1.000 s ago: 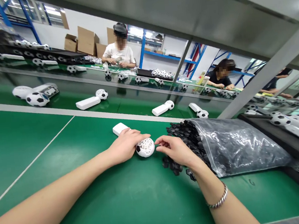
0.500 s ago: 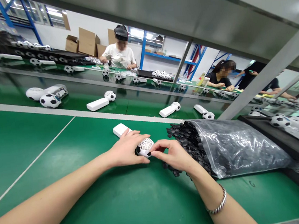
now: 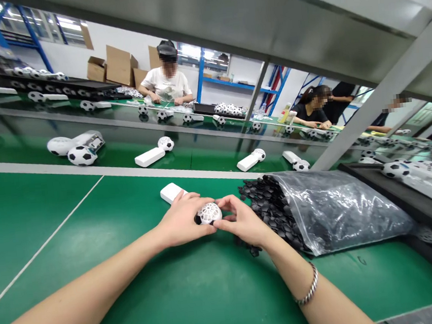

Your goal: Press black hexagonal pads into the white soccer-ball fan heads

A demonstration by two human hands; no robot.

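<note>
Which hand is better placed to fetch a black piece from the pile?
Probably the right hand: it is nearer the black pieces, while the left hand holds the soccer ball part.

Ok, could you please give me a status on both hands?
Left hand around the soccer-ball piece. Right hand touching its right side. Black pieces at the plastic bag's mouth, close beside that hand.
</note>
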